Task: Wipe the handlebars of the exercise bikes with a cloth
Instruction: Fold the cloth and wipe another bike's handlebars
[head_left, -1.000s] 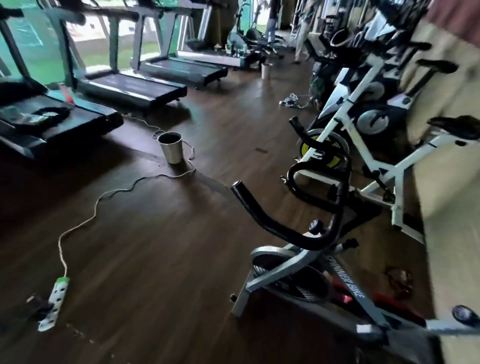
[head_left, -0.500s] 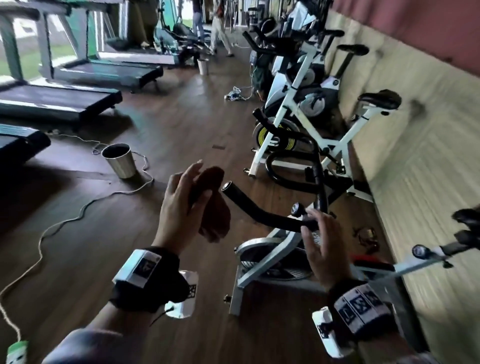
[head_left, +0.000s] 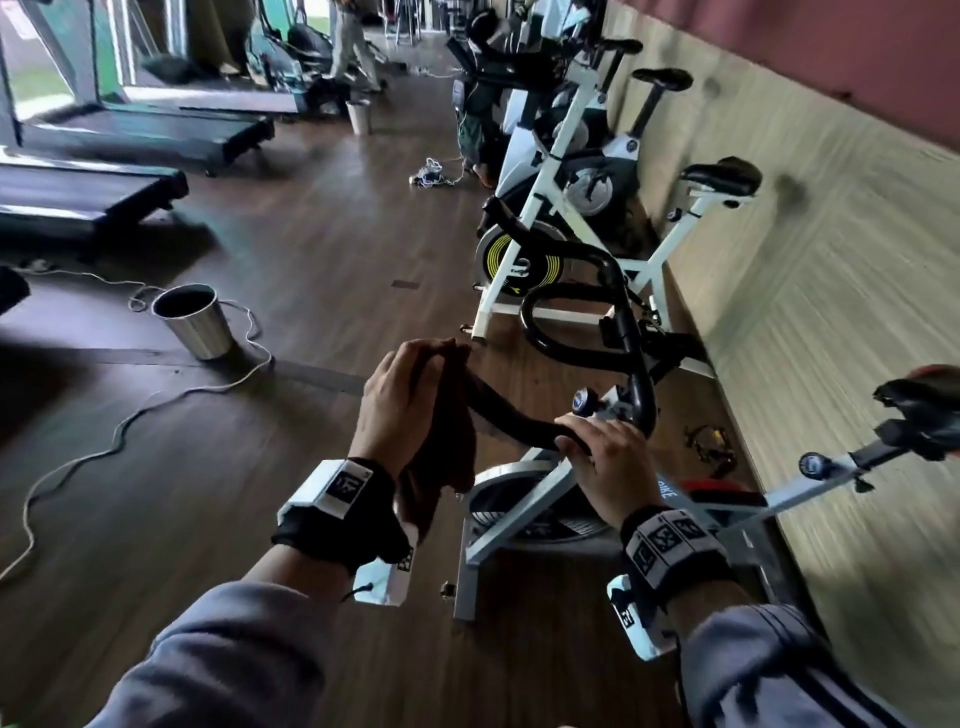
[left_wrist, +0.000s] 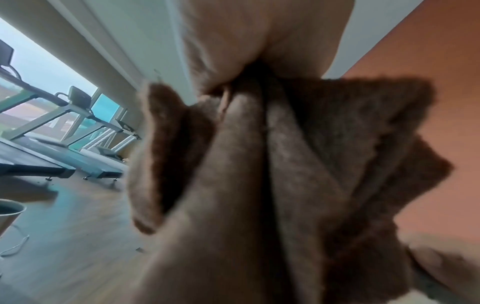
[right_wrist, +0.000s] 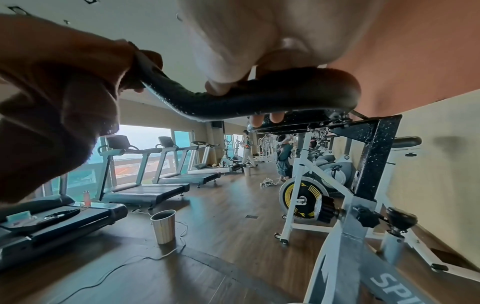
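The nearest exercise bike (head_left: 524, 499) has a grey frame and a black curved handlebar (head_left: 511, 413) (right_wrist: 233, 100). My left hand (head_left: 402, 400) holds a dark brown cloth (head_left: 441, 457) (left_wrist: 285, 164) and wraps it over the left tip of the handlebar. The cloth hangs down below the palm. My right hand (head_left: 605, 457) grips the handlebar near its middle, with fingers (right_wrist: 262, 120) curled under the bar. A second, white bike (head_left: 576, 234) with a yellow-marked flywheel stands farther along the wall.
A steel bin (head_left: 195, 322) stands on the wooden floor to the left, with a white cable (head_left: 156, 405) running round it. Treadmills (head_left: 140, 130) line the left side. More bikes (head_left: 524, 78) stand at the back, and a person (head_left: 353, 41) walks there. A beige wall (head_left: 831, 312) runs along the right.
Both hands came into view and moved onto the handlebar. The left hand brought the cloth over the bar's tip, and the right hand closed round the bar's middle.
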